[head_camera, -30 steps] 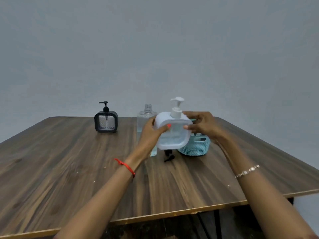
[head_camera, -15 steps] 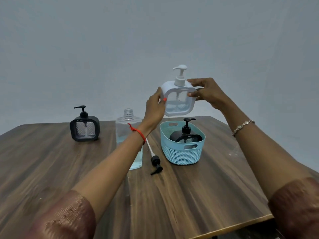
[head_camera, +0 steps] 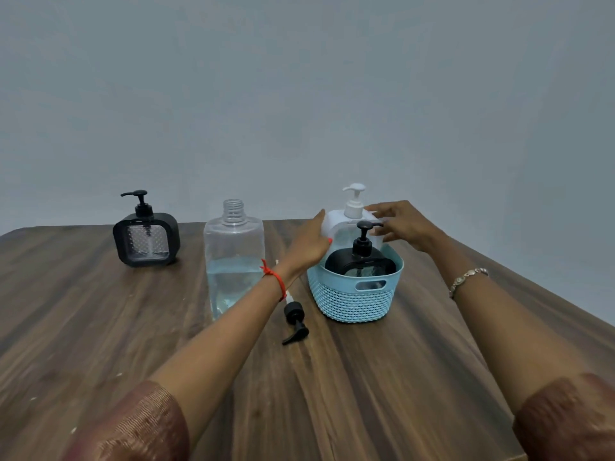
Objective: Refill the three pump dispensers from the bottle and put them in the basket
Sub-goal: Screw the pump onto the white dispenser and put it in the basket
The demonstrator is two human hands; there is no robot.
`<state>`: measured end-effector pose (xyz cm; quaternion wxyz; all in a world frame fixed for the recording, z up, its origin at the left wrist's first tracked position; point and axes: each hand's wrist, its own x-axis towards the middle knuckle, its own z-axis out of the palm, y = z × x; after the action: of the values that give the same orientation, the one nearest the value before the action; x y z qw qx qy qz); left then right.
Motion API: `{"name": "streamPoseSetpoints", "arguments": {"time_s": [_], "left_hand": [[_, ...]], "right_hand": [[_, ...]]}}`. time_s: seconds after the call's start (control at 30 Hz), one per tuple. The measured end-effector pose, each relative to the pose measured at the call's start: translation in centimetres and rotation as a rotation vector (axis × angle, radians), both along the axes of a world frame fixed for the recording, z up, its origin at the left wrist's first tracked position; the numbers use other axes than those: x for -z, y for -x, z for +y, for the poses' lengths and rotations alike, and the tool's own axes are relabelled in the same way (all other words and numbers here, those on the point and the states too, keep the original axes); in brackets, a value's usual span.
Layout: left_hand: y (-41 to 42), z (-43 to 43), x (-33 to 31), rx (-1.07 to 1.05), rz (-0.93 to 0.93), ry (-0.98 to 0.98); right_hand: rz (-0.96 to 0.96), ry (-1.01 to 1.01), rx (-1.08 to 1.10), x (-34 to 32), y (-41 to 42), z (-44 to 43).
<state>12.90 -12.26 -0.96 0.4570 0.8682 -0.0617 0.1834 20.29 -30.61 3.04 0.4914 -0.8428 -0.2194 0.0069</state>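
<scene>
A white pump dispenser stands in the back of the light blue basket, behind a black pump dispenser that sits in the front of it. My left hand holds the white dispenser's left edge, thumb on its front. My right hand is at its right side with fingers spread and straight, the tips at the dispenser's shoulder. A second black dispenser stands on the table at the far left. The clear bottle, uncapped and about half full of bluish liquid, stands left of the basket.
A loose black pump head with its tube lies on the wooden table between the bottle and the basket, under my left forearm. A plain grey wall is behind the table. The table's right edge runs diagonally close to the basket.
Both hands brought the white dispenser down from above the basket into its back part. My right hand's fingers have spread off it. The view has shifted closer.
</scene>
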Motion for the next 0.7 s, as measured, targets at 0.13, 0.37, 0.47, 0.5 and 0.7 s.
{"name": "streamPoseSetpoints", "arguments": {"time_s": [0.13, 0.37, 0.47, 0.5, 0.7], "left_hand": [[0.1, 0.3, -0.1, -0.028, 0.071, -0.091], [-0.2, 0.0, -1.3, -0.063, 0.153, -0.270], [-0.1, -0.1, -1.6, -0.076, 0.190, -0.339], [0.0, -0.2, -1.7, -0.079, 0.193, -0.354], [0.9, -0.8, -2.6, -0.076, 0.204, -0.477]], "right_hand": [[0.024, 0.144, -0.052, 0.6, 0.6, 0.0], [-0.047, 0.334, -0.026, 0.1, 2.2, 0.2], [0.013, 0.337, -0.026, 0.5, 1.9, 0.5], [0.035, 0.321, -0.027, 0.7, 1.6, 0.6], [0.137, 0.166, -0.025, 0.9, 2.3, 1.0]]}}
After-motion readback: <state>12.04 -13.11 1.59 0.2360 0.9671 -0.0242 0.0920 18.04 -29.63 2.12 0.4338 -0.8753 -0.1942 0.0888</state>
